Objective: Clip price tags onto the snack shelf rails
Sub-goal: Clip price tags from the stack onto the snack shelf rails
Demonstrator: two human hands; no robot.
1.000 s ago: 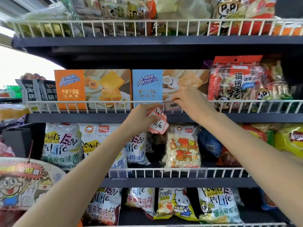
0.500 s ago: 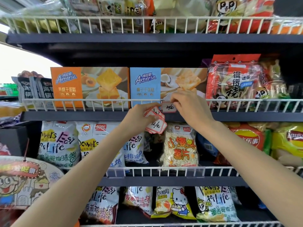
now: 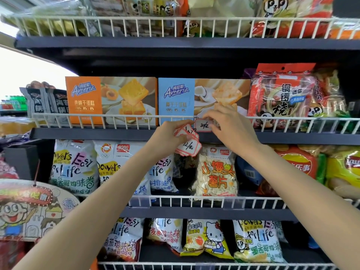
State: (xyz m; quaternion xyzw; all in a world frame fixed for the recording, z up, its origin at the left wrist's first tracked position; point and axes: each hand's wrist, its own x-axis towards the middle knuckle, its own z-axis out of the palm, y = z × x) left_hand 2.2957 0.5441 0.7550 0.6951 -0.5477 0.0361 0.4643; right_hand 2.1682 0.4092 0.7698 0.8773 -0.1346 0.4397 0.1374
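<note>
Up front, the right hand point(image 3: 231, 126) pinches a red-bordered price tag point(image 3: 203, 125) marked "20/元" on the wire rail point(image 3: 116, 116) below the blue Ameria box point(image 3: 202, 98). The left hand point(image 3: 169, 133) grips a tag stack point(image 3: 188, 144), topmost reading "12/元".

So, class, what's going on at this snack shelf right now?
A person is putting price tags on the wire rails of a snack shelf. The right hand holds a tag marked 20 against the rail in front of the blue box. The left hand grips a stack of spare tags just beside it; the front one reads 12. Whether the tag is fully clipped on cannot be told.
</note>
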